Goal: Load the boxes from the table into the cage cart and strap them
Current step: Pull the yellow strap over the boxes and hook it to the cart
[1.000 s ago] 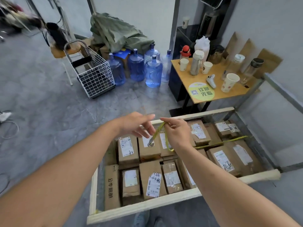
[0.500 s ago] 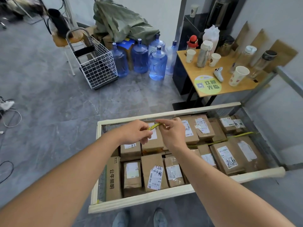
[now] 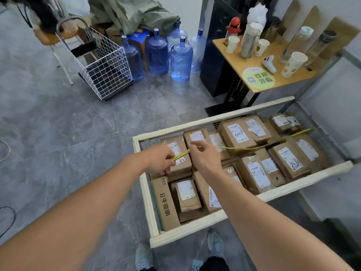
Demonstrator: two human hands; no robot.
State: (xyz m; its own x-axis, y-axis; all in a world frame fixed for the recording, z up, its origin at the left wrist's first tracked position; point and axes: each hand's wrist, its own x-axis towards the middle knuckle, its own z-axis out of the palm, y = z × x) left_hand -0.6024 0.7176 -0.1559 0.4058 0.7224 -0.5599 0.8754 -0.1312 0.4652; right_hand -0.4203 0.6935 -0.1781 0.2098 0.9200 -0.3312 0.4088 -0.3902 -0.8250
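The right hand (image 3: 205,157) hid part of a box beneath it, and the cart's (image 3: 145,194) far right wall was hard to make out. Open floor (image 3: 68,133) lay left of the cart; a table (image 3: 259,69) stood close behind it. Boxes (image 3: 238,133) filled the cart. A strap (image 3: 254,148) ran across them from the right side, its near end pinched between both hands, the left hand (image 3: 160,160) curled round it.

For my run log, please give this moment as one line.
phase: strapping | left hand: grips yellow strap | right hand: pinches strap | boxes: in cage cart
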